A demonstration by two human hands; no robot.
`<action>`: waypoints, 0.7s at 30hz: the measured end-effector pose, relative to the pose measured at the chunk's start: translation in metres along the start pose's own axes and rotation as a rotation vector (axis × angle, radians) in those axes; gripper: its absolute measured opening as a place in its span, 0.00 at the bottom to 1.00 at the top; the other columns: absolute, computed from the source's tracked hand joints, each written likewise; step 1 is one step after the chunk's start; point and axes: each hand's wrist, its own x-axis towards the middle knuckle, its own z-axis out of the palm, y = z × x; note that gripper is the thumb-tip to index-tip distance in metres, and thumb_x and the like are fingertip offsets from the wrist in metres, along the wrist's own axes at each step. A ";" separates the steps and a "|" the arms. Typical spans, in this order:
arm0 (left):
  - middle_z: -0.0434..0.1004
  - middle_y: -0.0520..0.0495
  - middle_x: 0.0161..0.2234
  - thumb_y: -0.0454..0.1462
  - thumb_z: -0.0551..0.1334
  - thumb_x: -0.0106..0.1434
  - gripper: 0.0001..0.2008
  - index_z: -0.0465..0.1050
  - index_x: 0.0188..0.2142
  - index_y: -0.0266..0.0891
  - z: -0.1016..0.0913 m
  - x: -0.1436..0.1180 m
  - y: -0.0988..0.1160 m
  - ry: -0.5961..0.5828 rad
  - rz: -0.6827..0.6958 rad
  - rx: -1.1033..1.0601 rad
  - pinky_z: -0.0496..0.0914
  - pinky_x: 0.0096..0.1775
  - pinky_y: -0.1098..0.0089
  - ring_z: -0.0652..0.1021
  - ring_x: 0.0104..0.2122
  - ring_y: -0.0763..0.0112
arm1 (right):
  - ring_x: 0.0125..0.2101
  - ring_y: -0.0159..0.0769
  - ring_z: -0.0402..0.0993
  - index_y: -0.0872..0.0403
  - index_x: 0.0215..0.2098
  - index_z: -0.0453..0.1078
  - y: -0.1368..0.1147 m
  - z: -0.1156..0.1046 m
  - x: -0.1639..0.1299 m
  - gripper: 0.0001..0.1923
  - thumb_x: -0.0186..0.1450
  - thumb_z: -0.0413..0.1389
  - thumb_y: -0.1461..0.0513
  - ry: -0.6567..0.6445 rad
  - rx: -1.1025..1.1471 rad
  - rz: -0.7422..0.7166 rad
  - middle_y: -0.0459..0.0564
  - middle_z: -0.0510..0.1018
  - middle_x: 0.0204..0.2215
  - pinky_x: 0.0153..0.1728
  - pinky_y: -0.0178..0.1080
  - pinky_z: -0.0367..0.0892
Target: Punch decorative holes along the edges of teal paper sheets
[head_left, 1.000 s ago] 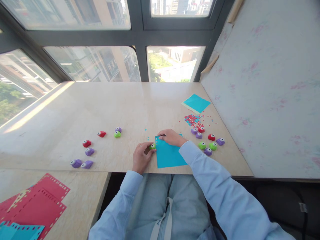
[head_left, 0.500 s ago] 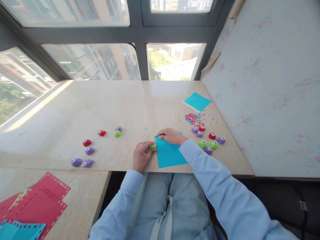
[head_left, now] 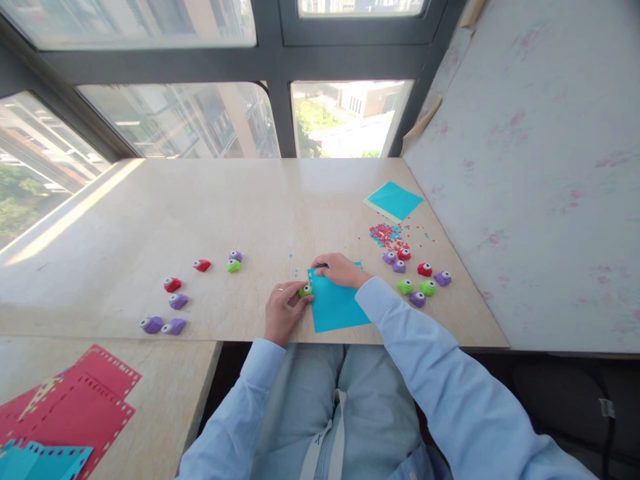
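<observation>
A blue sheet of paper (head_left: 340,307) lies on the table in front of me, with a few punched holes near its top left corner. My left hand (head_left: 286,308) is closed on a small green paper punch (head_left: 305,291), which sits at the sheet's left edge. My right hand (head_left: 337,270) rests on the upper part of the sheet, fingers curled at its top left edge; a small dark spot shows under the fingertips, too small to name. A few blue paper bits (head_left: 296,273) lie just beyond the left hand.
Red, purple and green punches (head_left: 423,270) cluster at right beside a heap of red and blue confetti (head_left: 385,235). More blue paper (head_left: 395,200) lies behind. Several punches (head_left: 173,285) are scattered at left. Hole-edged red sheets (head_left: 95,407) lie on the lower left surface.
The blue sheet and both hands appear very slightly shifted up and left, along with a small shift of the whole view. The grip on the green punch is the same.
</observation>
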 end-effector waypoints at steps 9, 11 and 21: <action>0.81 0.45 0.41 0.41 0.64 0.61 0.11 0.77 0.43 0.43 -0.002 -0.002 0.003 -0.008 -0.016 0.002 0.72 0.45 0.59 0.77 0.42 0.62 | 0.47 0.40 0.75 0.55 0.45 0.77 0.003 0.005 -0.002 0.12 0.64 0.57 0.65 0.098 0.006 -0.008 0.53 0.81 0.45 0.49 0.38 0.65; 0.81 0.45 0.41 0.40 0.64 0.61 0.11 0.77 0.43 0.43 -0.002 -0.002 0.004 -0.004 -0.012 0.004 0.72 0.45 0.58 0.77 0.42 0.62 | 0.47 0.40 0.76 0.56 0.45 0.77 0.003 0.004 -0.002 0.12 0.63 0.57 0.65 0.090 0.020 -0.014 0.54 0.81 0.44 0.49 0.38 0.65; 0.76 0.43 0.43 0.42 0.65 0.61 0.11 0.79 0.42 0.42 -0.001 -0.001 0.005 0.040 -0.023 -0.004 0.73 0.43 0.61 0.77 0.42 0.63 | 0.42 0.37 0.77 0.56 0.42 0.78 -0.005 0.006 0.005 0.11 0.62 0.58 0.66 0.036 0.097 -0.049 0.52 0.82 0.41 0.45 0.36 0.67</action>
